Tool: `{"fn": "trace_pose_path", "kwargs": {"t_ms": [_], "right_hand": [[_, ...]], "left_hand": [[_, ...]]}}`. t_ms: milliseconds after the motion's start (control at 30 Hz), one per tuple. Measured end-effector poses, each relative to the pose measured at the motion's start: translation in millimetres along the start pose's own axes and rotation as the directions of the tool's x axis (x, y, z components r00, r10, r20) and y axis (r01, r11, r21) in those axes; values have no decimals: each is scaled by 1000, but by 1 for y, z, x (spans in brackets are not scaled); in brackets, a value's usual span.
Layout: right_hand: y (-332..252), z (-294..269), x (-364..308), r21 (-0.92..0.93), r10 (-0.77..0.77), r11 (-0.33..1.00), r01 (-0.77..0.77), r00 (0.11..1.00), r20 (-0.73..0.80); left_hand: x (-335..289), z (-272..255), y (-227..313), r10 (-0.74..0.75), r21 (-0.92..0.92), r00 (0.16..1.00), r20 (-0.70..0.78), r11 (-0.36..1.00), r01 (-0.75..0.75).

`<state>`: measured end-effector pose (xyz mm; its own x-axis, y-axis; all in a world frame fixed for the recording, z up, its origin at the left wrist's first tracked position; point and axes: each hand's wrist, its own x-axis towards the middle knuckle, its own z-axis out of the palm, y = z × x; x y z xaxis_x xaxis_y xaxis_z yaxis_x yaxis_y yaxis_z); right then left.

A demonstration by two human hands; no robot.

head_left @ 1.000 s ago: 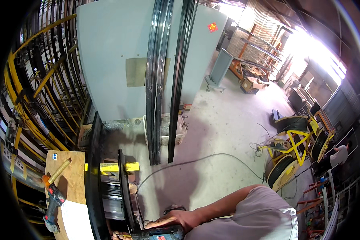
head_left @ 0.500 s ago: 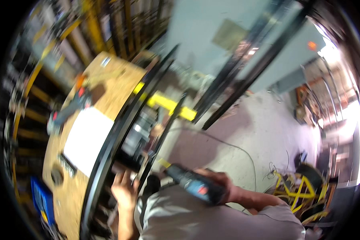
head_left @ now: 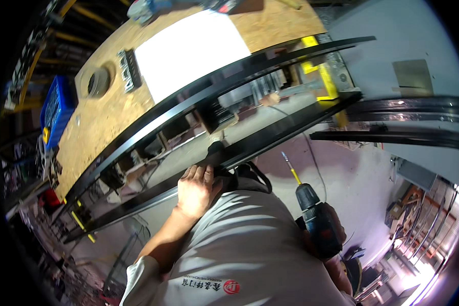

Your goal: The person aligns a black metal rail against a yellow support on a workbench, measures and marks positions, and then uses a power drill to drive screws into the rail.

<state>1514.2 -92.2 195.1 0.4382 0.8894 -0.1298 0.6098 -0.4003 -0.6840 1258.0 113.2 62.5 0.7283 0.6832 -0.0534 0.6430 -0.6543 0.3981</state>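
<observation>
Resting on the job: the left hand (head_left: 195, 195) has its fingers bent over the edge of the long, straight black metal profile (head_left: 280, 136) nearest the body. Thumb's mostly hidden, so I can't tell if it's a real grip or just a steadying touch, though steadying would make sense on something that long and skinny. Right hand (head_left: 339, 227) is wrapped around a dark, chunky cordless drill (head_left: 319, 222) off to the right, clear of the metal. Its long yellow-and-silver bit (head_left: 291, 169) points to the far side, probably so the tip doesn't scratch anything.

That near profile lies roughly alongside a second long black metal rail (head_left: 166, 117) on the far side, gap between them. A bright yellow support bar (head_left: 328, 85) at the right end and a smaller yellow-marked bar (head_left: 80, 223) at the left look like they're there to hold the lengths up off the floor.

Past the rail is a tan wooden board bench (head_left: 115, 108) with a plain white sheet (head_left: 194, 53), a black toothed strip (head_left: 129, 70) and a round grey tub (head_left: 98, 82), I'd guess parked within easy reach. Bright blue plastic bin (head_left: 58, 109) sits at its left edge.
</observation>
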Motion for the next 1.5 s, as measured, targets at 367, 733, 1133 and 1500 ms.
{"fn": "trace_pose_path", "kwargs": {"t_ms": [367,733,1133,1500], "right_hand": [[-18,6,22,-108,-56,991,80,976,209],[-38,17,32,-22,16,1000,-10,946,324],[-28,15,42,257,-16,961,-105,903,430],[-34,20,32,460,351,676,-576,801,485]], "left_hand": [[-15,16,-10,-65,-125,979,-192,991,42],[-23,26,-6,-27,-52,954,-297,999,12],[-33,21,-16,-51,-20,971,-233,999,48],[-52,19,-25,-73,-88,958,-277,995,50]]}}
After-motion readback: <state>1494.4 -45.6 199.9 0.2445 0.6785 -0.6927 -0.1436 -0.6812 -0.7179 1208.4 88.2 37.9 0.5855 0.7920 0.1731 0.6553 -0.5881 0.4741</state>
